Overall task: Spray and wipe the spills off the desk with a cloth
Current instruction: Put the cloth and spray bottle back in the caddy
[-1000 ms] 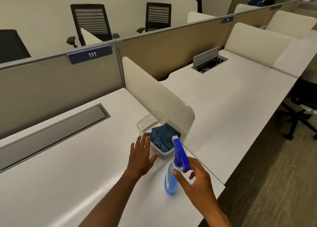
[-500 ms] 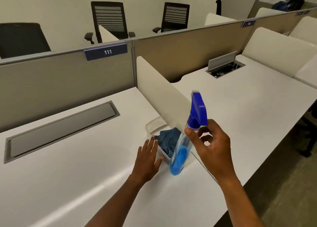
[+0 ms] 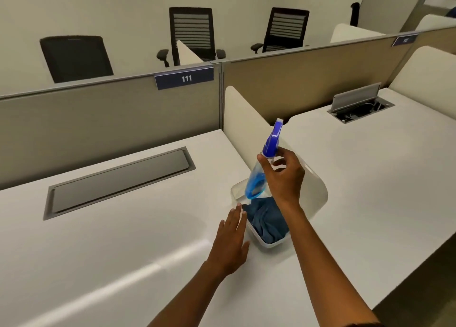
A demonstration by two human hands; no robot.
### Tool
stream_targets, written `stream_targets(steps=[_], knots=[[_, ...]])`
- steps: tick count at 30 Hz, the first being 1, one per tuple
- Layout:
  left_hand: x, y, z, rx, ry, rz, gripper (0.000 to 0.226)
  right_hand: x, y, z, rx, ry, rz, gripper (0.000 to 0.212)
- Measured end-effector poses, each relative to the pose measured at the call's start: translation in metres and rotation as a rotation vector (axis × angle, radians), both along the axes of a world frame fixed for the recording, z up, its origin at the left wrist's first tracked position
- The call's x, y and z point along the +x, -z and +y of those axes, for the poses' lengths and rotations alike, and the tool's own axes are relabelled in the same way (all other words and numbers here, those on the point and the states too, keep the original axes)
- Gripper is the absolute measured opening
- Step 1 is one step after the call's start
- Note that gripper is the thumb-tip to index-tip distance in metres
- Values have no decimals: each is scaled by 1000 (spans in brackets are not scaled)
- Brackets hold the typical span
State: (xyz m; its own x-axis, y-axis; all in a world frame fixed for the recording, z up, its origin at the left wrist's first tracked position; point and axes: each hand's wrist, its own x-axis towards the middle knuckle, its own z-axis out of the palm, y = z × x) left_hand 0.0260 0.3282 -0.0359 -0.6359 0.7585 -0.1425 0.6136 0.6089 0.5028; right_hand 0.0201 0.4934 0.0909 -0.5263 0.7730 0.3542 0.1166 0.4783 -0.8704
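My right hand (image 3: 283,176) grips the neck of a clear spray bottle (image 3: 256,181) with blue liquid and a blue trigger head, held tilted in the air above a clear plastic tub (image 3: 267,245). A crumpled blue cloth (image 3: 267,221) lies inside that tub, which stands on the white desk (image 3: 123,240) against a cream divider (image 3: 243,119). My left hand (image 3: 232,240) rests flat on the desk with fingers spread, touching the tub's left side. I see no spill on the desk surface.
A closed grey cable hatch (image 3: 118,181) is set into the desk at the left. A beige partition (image 3: 98,114) labelled 111 runs along the back. The neighbouring desk at the right has an open cable hatch (image 3: 360,104). Black office chairs (image 3: 192,35) stand behind the partition.
My right hand has lifted the spray bottle off the desk and carried it up and over the tub. My left hand has stayed flat beside the tub.
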Motion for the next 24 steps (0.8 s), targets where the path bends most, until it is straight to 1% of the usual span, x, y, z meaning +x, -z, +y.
stream_targets(steps=[6,9,13,19,24], knots=[[1,-2,2,-20,-16,-45,79,-15,29,7,1,61,-48,50],[0,-3,2,-28,-9,-97,81,-16,38,5,-5,54,-94,51],[-1,-4,4,-34,0,-112,82,-16,40,4,-1,40,-122,53],[-3,-14,-1,-59,20,-104,81,-18,36,1,4,-6,-234,55],[-11,-26,-22,-40,-41,-41,80,-9,42,-6,-43,-14,-230,47]])
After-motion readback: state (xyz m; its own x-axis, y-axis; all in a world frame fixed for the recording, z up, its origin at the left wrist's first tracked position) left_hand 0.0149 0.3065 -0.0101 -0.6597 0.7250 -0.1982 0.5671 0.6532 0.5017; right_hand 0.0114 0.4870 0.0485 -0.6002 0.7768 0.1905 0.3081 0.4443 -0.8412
